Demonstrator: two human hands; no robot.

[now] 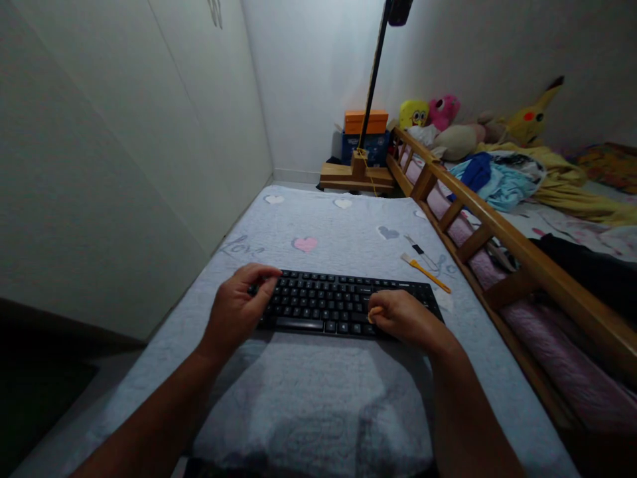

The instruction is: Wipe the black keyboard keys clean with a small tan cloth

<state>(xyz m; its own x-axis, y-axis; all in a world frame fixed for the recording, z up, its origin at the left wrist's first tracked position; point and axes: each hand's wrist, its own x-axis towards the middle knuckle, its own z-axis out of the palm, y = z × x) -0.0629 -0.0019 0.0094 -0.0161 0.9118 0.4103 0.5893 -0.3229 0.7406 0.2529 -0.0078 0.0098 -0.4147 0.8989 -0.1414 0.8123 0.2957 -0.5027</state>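
A black keyboard [318,305] lies across a pale, heart-patterned cover, its keys facing up. My left hand [237,307] grips its left end, with the thumb and fingers over the keys there. Over the right part of the keys, my right hand [401,313] is closed on a small orange piece of what looks like cloth [375,312]; most of it is hidden in the fingers. Beyond the keyboard's right end lie a flat brush [425,272] with an orange handle and a thin wire tool [417,249] with a black middle.
Along the right side runs a wooden bed rail [478,206], with clothes and soft toys behind it. White cabinet doors [149,133] stand on the left. At the far end are a wooden stand [357,176] with a black pole and an orange box [365,122].
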